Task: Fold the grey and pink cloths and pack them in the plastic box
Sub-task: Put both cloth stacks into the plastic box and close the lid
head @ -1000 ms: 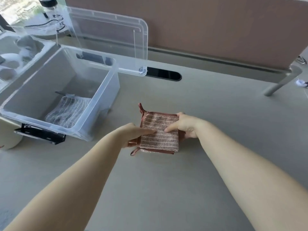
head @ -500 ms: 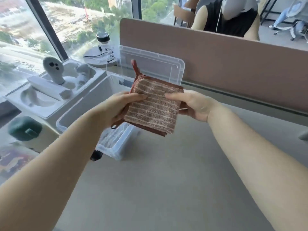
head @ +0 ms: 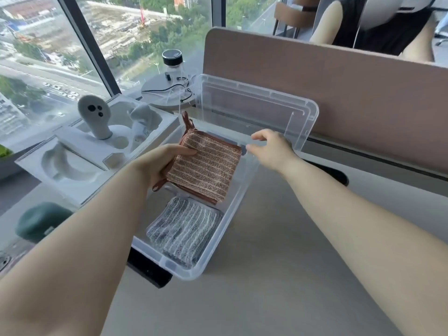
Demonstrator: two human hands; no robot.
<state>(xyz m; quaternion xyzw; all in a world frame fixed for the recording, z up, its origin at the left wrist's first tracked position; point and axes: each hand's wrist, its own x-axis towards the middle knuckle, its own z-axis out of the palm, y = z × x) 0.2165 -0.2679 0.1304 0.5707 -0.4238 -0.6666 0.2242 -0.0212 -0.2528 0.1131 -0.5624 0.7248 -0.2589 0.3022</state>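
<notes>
My left hand [head: 161,166] grips the folded pink striped cloth [head: 208,166] by its left edge, thumb on top, and holds it in the air over the far half of the clear plastic box [head: 232,214]. The folded grey striped cloth [head: 184,231] lies flat on the box floor at the near end. Just right of the pink cloth, my right hand [head: 269,149] hovers with loosely curled fingers and holds nothing. Behind the box its clear lid [head: 278,110] stands up.
A white moulded foam tray [head: 80,166] with a grey headset stand [head: 95,117] sits left of the box. A dark green case [head: 38,221] lies at the near left. A brown partition [head: 339,93] runs along the desk's far edge, with a person seated behind it. Bare desk lies to the right.
The pink cloth was lifted off the desk and carried left over the box. My right hand has let go of it; the left hand alone holds it now.
</notes>
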